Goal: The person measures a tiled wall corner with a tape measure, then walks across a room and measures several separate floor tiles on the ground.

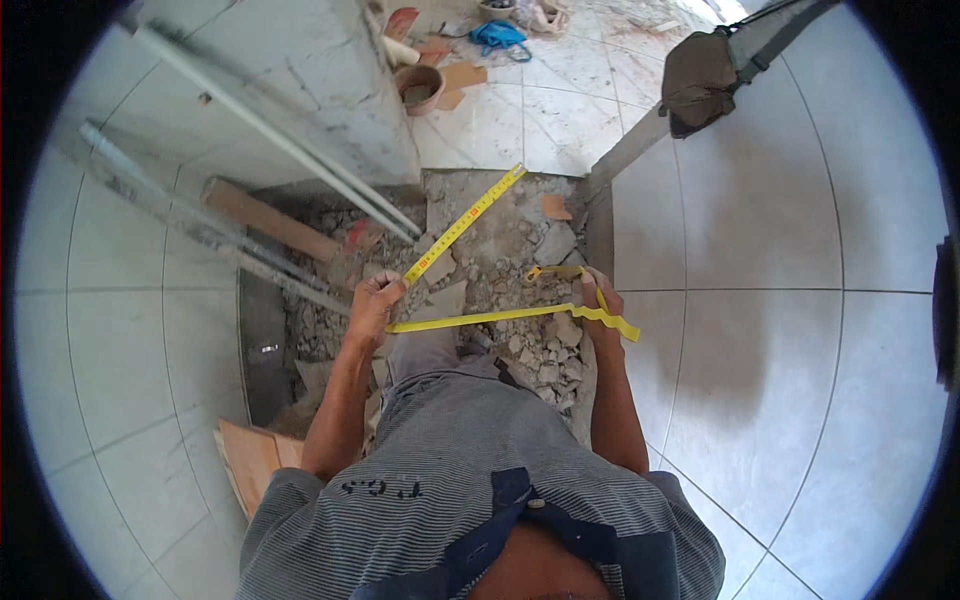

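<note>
Item: yellow measuring tape (pixel 480 318), a flexible steel blade, being stretched across a trench of broken rubble (pixel 510 250) between tiled surfaces.

Left hand (pixel 375 300): closing around the tape at the trench's left side, fingers curled on the blade. It is pinching at a bend, so one run is heading across to the other hand while the spare length (pixel 465 222) is angling up and away over the rubble toward the far tiled floor (pixel 520 120). Holding at the bend appears to be fixing a reading point against the left edge.

Right hand (pixel 597 300): gripping the tape's other part near the right tiled surface (pixel 760 330), with a crumpled, wavy stretch (pixel 615 322) sticking out past the fingers. A small yellow loop (pixel 550 271) is showing just beyond the hand; whether it is the case or a fold of blade, I cannot tell.

Hands: well apart, each clamped on the tape, keeping the span between them roughly level over the gap, seemingly to take its width.

Surroundings: two pale pipes (pixel 280 150) are lying diagonally along the left tiled surface (pixel 130 330) and over the trench. A wooden plank (pixel 265 220) is resting at the trench's far left, another board (pixel 250 455) near the person's left elbow. A dark bag (pixel 700 80) is hanging at the upper right. A clay-coloured pot (pixel 420 88) and a blue object (pixel 500 38) are sitting on the far floor.
</note>
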`<state>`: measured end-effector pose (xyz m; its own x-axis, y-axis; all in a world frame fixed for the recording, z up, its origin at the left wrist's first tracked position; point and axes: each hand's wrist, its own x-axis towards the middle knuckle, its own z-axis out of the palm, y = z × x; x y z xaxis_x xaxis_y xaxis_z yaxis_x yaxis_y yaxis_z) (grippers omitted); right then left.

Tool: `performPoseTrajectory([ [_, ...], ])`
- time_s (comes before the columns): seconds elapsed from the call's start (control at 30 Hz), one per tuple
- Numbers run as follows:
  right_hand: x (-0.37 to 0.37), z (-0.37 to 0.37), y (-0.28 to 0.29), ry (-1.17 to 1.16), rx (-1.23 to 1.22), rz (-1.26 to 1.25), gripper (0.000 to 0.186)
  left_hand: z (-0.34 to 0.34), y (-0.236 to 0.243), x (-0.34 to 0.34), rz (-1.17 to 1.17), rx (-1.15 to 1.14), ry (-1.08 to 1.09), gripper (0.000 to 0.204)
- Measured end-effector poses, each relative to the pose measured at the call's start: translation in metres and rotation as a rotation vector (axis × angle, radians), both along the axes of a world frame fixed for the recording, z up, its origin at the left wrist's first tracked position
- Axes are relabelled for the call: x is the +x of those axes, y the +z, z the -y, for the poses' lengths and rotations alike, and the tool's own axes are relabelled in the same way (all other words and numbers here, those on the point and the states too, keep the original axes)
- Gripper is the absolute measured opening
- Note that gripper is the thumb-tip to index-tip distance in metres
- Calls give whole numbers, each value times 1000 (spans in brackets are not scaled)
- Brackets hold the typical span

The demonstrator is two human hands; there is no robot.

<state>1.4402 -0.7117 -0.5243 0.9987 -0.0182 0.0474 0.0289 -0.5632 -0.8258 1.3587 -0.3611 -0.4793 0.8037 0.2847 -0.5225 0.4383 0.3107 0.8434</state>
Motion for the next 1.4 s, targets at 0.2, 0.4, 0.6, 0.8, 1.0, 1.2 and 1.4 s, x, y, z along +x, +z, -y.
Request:
performPoseTrajectory([
  [0.2,101,-19,26,57,-86,-118,39,9,-13,120,-10,94,-79,7],
  [0.4,257,-55,28,73,24,-71,38,-3,-43,302,-16,-54,-25,7],
  [0.6,425,-95,61,-38,48,-252,35,-44,-5,565,19,-120,-75,13],
  [0.8,560,-72,115,-95,-169,-480,36,-43,86,746,115,-214,-169,8],
  [1.0,643,-35,155,-500,-9,-257,33,52,159,923,216,-263,-479,11],
  [1.2,716,8,159,-828,200,-140,32,189,192,1056,290,-504,-693,12],
  [1.4,802,117,97,-897,-260,237,27,285,175,1162,243,-649,-670,12],
])
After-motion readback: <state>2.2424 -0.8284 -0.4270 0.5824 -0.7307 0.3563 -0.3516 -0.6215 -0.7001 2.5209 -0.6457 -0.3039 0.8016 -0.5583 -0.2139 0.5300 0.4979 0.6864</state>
